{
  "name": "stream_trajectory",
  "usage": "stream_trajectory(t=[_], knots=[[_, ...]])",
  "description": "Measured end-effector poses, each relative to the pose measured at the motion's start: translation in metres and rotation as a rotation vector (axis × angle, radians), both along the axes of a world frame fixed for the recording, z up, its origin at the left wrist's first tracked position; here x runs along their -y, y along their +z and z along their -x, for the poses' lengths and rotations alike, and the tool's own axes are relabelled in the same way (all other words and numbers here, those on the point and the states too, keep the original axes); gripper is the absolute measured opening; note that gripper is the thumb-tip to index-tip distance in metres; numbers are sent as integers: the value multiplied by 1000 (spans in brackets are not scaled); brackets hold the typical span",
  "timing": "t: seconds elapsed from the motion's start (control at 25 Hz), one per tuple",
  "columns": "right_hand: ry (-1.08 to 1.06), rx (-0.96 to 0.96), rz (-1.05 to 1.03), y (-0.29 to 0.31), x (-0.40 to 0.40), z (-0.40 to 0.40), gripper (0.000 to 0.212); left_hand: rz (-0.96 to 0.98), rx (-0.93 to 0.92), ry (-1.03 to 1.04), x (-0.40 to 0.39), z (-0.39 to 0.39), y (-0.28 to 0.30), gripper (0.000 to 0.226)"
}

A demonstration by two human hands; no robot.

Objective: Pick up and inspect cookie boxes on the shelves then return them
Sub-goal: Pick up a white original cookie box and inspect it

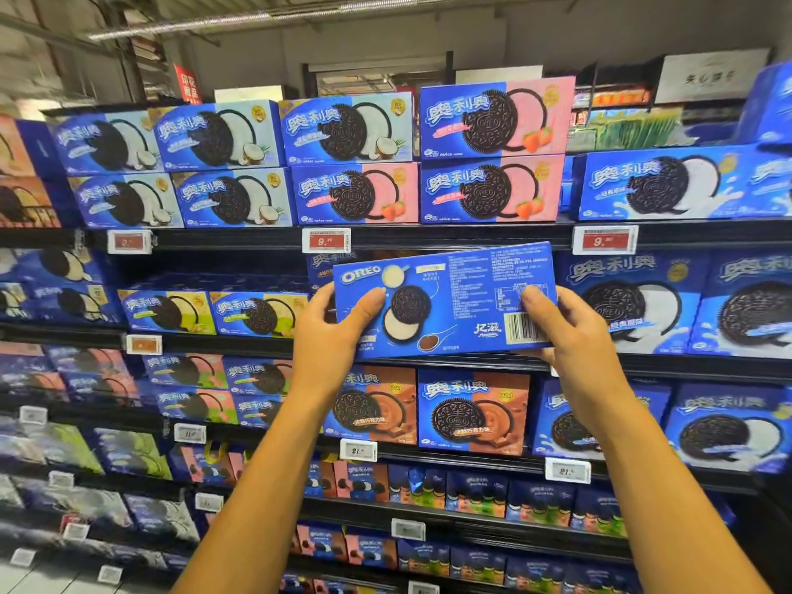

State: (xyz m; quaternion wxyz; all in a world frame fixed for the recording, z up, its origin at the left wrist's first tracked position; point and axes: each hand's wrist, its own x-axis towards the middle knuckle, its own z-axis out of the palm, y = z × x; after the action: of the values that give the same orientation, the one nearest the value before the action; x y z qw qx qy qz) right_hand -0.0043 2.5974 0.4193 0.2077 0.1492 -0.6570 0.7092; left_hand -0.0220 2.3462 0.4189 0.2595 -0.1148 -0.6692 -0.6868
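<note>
While the blue cookie box (445, 300) is held up in front of the shelves (428, 235), the inspection step is judged to be in hand: its back panel, with the barcode and printed table, is turned towards the camera. The box is gripped at its left end by the left hand (338, 323) and at its right end by the right hand (565, 323), thumbs laid on the facing panel, fingers hidden behind. It is tilted slightly, right end higher. A return to the shelf is called for next; a dark gap (214, 267) is noted on the second shelf, just left of the box, though whether it is the box's place cannot be told. Stacked strawberry boxes (493, 190) above and chocolate boxes (471, 411) below stand near. Price tags (325, 240) project from the shelf edge and could be caught.
</note>
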Motion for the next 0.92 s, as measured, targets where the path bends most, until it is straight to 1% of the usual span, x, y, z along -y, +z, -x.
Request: stream_trajectory(t=[0.12, 0.2, 0.28, 0.36, 0.44, 0.56, 0.6, 0.64, 0.68, 0.72, 0.76, 0.8, 0.88, 0.92], knots=[[77, 34, 67, -5, 0, 3, 46, -6, 13, -14, -1, -1, 0, 38], [237, 70, 199, -7, -2, 3, 52, -36, 18, -36, -1, 0, 0, 39], [448, 125, 374, -8, -2, 0, 55, -63, 27, -71, -1, 1, 0, 40], [552, 144, 463, -9, 0, -2, 54, -53, 50, -98, -2, 3, 0, 41], [503, 105, 429, -8, 5, -3, 51, -24, 92, -90, -4, 5, 3, 42], [260, 71, 288, -4, 20, -4, 40, 135, 124, 55, -14, 1, 8, 56], [175, 55, 237, -3, 26, -4, 36, 174, 103, 46, -20, -5, 10, 51], [108, 27, 190, -3, 32, -5, 31, 183, 74, -35, -28, -12, 12, 40], [70, -9, 150, -2, 38, -7, 28, 171, 83, -160, -37, -19, 14, 30], [55, -48, 112, -1, 45, -9, 25, 145, 109, -289, -46, -26, 16, 30], [63, -81, 72, 0, 51, -12, 25, 119, 138, -387, -52, -30, 18, 37], [85, -98, 29, 0, 55, -13, 28, 93, 151, -444, -56, -32, 18, 46], [142, -122, -62, -3, 61, -16, 41, 20, 126, -440, -56, -30, 17, 59], [175, -131, -104, -6, 62, -17, 47, -32, 115, -423, -55, -29, 16, 61]])
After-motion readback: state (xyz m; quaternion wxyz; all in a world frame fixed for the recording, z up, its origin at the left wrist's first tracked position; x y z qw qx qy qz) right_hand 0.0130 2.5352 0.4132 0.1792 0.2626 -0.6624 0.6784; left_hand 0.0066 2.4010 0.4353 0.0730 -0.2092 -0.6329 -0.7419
